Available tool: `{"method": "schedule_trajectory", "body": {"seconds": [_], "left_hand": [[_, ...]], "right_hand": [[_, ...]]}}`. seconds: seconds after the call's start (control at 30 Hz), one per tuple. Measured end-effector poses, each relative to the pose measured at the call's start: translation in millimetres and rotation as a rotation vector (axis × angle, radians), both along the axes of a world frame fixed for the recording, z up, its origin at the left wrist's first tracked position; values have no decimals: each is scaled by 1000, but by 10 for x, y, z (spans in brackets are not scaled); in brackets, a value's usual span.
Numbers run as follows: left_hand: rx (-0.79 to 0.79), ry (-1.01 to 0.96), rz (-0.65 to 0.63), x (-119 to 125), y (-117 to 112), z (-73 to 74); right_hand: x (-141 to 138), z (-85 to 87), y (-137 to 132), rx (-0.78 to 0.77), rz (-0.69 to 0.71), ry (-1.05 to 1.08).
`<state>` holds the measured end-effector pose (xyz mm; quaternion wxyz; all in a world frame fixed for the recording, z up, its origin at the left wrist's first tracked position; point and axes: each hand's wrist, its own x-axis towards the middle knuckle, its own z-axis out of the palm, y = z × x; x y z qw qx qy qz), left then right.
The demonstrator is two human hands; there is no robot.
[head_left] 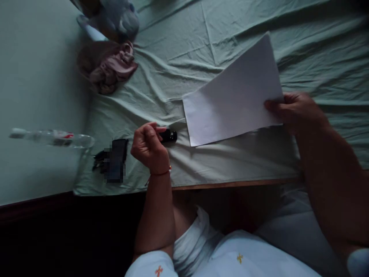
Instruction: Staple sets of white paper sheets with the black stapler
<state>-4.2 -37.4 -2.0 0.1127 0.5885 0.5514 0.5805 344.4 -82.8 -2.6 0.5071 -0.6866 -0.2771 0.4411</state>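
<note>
My right hand [300,111] grips the right edge of a plain white sheet of paper [233,96], with the thumb lying on top. The sheet is tilted, its right side raised and its lower left corner close to the cloth. My left hand [150,146] is closed near the front edge, fingers curled and the wrist wearing a thin red-orange bracelet. Right beside its fingertips is a short black cylindrical object [172,135], partly hidden by the fingers. I cannot tell whether the fingers touch it, or what is inside them.
A pale green cloth [178,69] with wrinkles covers the surface. At the left lie a dark phone-like object [118,157] and a clear plastic bottle [66,138] by the wall. A pink bundled cloth [112,69] and a grey-blue item [121,21] are farther back.
</note>
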Motion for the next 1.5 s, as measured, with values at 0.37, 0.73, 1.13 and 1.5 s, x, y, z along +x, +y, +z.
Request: {"method": "schedule_trajectory", "body": {"seconds": [0.37,0.73,1.13,1.5], "left_hand": [[-330,429,68,-535,311,-363],[-353,438,13,-285,215,-321],[-386,408,-76,-221,110,-291],[-262,543,-29,-37,174,-154]], "right_hand": [[-267,10,3,99,-64,138],[-312,-5,-6,102,-26,137],[-260,-46,-6,88,-41,68],[-274,-17,-7,81,-30,86]]}}
